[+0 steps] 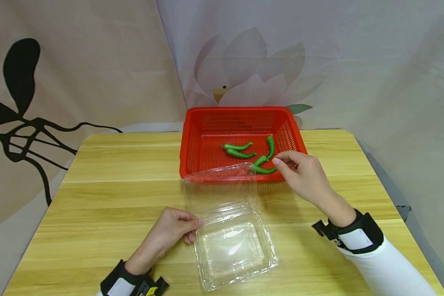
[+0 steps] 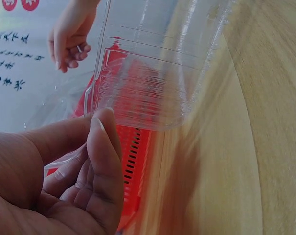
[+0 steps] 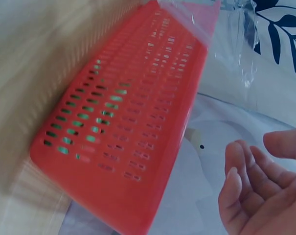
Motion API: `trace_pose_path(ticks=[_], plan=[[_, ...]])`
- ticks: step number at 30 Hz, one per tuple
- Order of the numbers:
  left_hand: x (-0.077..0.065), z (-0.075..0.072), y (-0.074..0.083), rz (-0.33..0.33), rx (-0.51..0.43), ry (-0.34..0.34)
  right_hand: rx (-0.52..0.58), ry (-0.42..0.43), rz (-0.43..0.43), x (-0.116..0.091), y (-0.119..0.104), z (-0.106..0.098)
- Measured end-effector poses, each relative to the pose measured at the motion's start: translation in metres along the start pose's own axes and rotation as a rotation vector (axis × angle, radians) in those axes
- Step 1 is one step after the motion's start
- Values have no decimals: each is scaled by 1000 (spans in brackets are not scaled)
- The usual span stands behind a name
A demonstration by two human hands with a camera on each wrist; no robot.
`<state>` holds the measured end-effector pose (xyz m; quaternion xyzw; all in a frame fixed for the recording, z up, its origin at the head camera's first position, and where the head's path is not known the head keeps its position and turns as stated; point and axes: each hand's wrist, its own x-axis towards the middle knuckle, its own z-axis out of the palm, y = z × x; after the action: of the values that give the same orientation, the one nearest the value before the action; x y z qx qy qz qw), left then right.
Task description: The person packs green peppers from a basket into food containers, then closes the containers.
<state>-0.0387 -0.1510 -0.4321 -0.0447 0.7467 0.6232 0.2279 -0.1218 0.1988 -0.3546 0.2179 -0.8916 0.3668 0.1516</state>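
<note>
A clear plastic clamshell container (image 1: 234, 250) stands open at the front of the table, its lid (image 1: 218, 195) tilted back toward the red basket (image 1: 238, 109). My left hand (image 1: 174, 227) pinches the container's left edge near the hinge, thumb (image 2: 102, 142) against the plastic. Several green chili peppers (image 1: 240, 154) lie in the basket, most of them toward its right half. Over the basket's front right corner hovers my right hand (image 1: 306, 176), fingers loosely bent. In the right wrist view its thumb and fingers (image 3: 234, 196) are apart with nothing between them.
The wooden table (image 1: 114, 185) carries the basket at its back edge. Part of the lid overlaps the basket's front rim in the head view. Behind the table hangs a printed cloth (image 1: 355, 61) with a flower on it.
</note>
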Motion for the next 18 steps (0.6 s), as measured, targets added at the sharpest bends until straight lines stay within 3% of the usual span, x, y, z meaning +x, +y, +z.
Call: trace_pose_path(ticks=[11,18], plan=[[0,1,-1,13,-30,-24,-54,-67,111,20,8,-4],[0,0,0,4,-39,-16,-130,-225,192,39,8,-3]])
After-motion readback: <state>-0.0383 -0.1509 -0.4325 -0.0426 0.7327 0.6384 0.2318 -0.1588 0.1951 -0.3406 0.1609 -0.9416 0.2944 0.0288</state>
